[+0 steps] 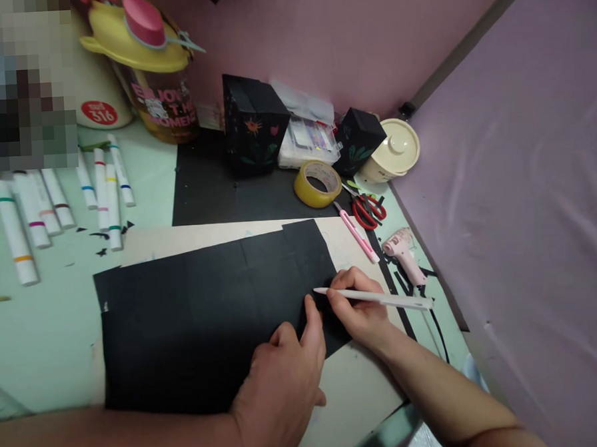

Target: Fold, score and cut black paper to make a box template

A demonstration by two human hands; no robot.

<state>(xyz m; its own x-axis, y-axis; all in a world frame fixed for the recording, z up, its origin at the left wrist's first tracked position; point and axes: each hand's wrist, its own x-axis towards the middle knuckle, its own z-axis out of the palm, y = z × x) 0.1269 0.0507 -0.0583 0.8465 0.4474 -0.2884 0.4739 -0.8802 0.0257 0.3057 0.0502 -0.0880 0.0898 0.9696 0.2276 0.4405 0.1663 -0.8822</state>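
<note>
A large sheet of black card (197,309) with crease lines and a small tab at its upper right lies on a pale board (144,245). My right hand (360,307) is closed round a white pen (377,295), whose tip is at the right part of the card. My left hand (286,377) rests on the lower right of the card, index finger stretched toward the pen tip and the other fingers partly bent. It holds nothing that I can see. My left forearm hides the card's lower edge.
Behind the board are yellow tape (304,193), red-handled scissors (370,212), a pink craft knife (358,234) and a pink glue gun (405,254). Black boxes (253,126) and a yellow-lidded jug (165,104) stand at the back. Several markers (16,231) lie left.
</note>
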